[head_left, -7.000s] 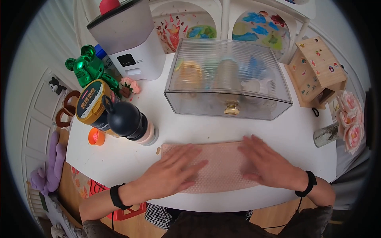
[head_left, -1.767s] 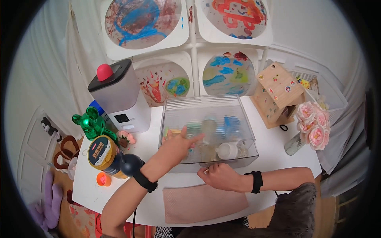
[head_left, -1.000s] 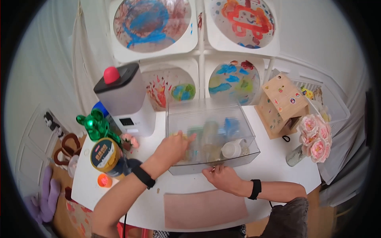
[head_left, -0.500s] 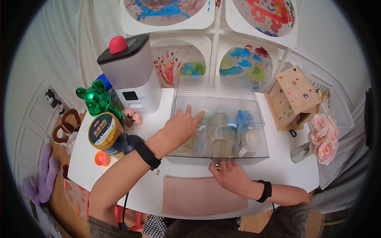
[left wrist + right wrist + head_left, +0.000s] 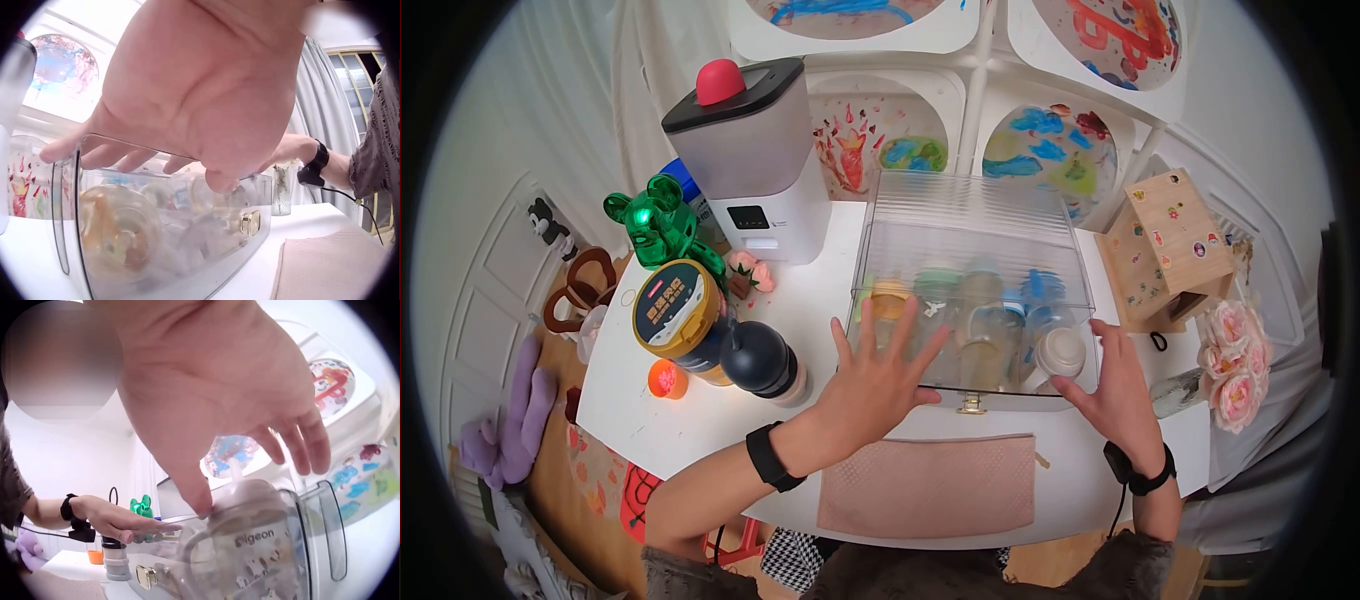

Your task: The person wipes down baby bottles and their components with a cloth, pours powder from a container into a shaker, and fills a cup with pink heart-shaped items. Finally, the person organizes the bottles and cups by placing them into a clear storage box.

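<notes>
A clear storage box (image 5: pixel 1000 396) with a ribbed lid (image 5: pixel 970 195) stands on the white table, its front part uncovered. Several baby bottles (image 5: pixel 985 335) and a white-lidded sippy cup (image 5: pixel 1061 352) stand inside it. My left hand (image 5: pixel 870 385) spreads its fingers over the box's front left edge, palm down. At the right front corner is my right hand (image 5: pixel 1122 405), fingers extended and thumb right by the sippy cup's lid. The right wrist view shows "Pigeon" on that clear cup (image 5: pixel 256 550), with a handle at its side. A gold clasp (image 5: pixel 971 404) marks the box front.
A pink cloth (image 5: pixel 927 487) lies in front of the box. To the left stand a dark-topped bottle (image 5: pixel 758 358), a gold-lidded tub (image 5: pixel 675 308), a green bear figure (image 5: pixel 662 228) and a white dispenser (image 5: pixel 765 200). A wooden house (image 5: pixel 1170 250) and flower vase (image 5: pixel 1176 393) stand right.
Both hands have left the cloth for the box, and its lid has moved back. In the last half second, my right hand has left the clasp and moved right; my left fingers have spread.
</notes>
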A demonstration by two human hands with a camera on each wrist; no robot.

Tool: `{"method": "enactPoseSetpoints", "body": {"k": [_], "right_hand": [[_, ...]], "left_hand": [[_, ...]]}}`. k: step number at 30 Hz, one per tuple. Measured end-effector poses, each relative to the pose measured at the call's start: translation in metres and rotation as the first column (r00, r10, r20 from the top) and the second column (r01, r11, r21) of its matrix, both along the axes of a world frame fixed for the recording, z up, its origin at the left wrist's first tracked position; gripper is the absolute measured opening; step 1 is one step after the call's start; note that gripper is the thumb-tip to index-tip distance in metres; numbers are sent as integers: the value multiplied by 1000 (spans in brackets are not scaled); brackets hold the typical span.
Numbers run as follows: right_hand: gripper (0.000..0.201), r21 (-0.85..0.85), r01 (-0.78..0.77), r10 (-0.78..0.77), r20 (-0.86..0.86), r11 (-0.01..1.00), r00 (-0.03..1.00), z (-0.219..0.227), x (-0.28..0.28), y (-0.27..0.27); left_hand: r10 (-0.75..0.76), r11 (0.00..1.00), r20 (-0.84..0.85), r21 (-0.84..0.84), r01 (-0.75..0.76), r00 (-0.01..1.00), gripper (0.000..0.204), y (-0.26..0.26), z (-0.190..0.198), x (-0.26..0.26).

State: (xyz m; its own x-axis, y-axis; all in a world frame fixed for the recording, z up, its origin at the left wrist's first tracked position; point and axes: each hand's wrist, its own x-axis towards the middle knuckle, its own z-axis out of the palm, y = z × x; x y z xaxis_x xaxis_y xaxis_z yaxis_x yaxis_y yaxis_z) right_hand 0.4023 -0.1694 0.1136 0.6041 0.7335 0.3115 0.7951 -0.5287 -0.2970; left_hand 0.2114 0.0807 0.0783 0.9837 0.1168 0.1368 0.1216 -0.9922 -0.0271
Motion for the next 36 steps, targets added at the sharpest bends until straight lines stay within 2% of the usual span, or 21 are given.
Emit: {"method": "enactPoseSetpoints", "body": {"k": [1, 7, 11, 13, 17, 19, 20, 22, 23, 25, 29, 31, 32, 33, 34, 35, 36], "right_hand": [[78, -38, -64, 60, -91, 997, 994, -3, 5, 2], [83, -30, -98, 92, -158, 995, 983, -3, 15, 16], [79, -57, -178, 173, -90, 982, 981, -3, 26, 22], [74, -166, -190, 172, -113, 968, 979, 3, 28, 23], [70, -135, -218, 209, -74, 967, 975, 1, 30, 24], [68, 12, -246, 246, -99, 969, 964, -4, 33, 23], [68, 11, -248, 248, -98, 969, 964, -3, 33, 23], [64, 230, -146, 210, -286, 962, 935, 2, 34, 23], [64, 230, -147, 210, -284, 962, 935, 5, 34, 22], [63, 285, 13, 116, -428, 958, 896, 15, 32, 20], [64, 357, 121, 31, -392, 926, 920, 34, 17, 11], [67, 610, 35, 207, -322, 791, 924, 39, -2, 7], [70, 663, 18, 259, -317, 748, 913, 42, -14, 6], [70, 664, 14, 263, -315, 747, 912, 44, -25, 4], [73, 685, 15, 323, -362, 728, 875, 45, -36, 1], [76, 705, 17, 384, -406, 709, 829, 43, -46, 1], [78, 714, 45, 427, -467, 699, 775, 39, -57, 2]], "left_hand": [[2, 1000, -2, 0, -2, 1000, 81, 0, 0, 0], [40, 999, -41, -35, -42, 998, 79, 5, 0, 5], [52, 995, -73, -85, -58, 996, 79, 8, -2, 8], [56, 993, -85, -97, -64, 995, 78, 8, -4, 8], [57, 996, -80, -61, -62, 995, 79, 6, -7, 5], [53, 997, -74, -59, -57, 996, 79, 7, -5, 5], [52, 996, -77, -67, -57, 996, 79, 8, -3, 6], [51, 996, -77, -74, -57, 996, 80, 8, -1, 8], [53, 995, -85, -78, -60, 995, 80, 8, -1, 9], [56, 995, -88, -79, -63, 995, 81, 9, -1, 9], [66, 990, -50, -123, -71, 997, 82, 8, 1, 6], [82, 985, -28, -149, -85, 996, 84, 5, 10, 0], [-16, 968, 103, -246, 41, 995, 88, 2, 19, -7], [-99, 930, 238, -323, 175, 966, 93, -3, 29, -13], [-94, 932, 236, -322, 169, 967, 93, -12, 39, -20], [-135, 779, 309, -554, 294, 941, 98, -23, 50, -27], [-146, 554, 390, -729, 402, 909, 102, -32, 54, -34]]}}
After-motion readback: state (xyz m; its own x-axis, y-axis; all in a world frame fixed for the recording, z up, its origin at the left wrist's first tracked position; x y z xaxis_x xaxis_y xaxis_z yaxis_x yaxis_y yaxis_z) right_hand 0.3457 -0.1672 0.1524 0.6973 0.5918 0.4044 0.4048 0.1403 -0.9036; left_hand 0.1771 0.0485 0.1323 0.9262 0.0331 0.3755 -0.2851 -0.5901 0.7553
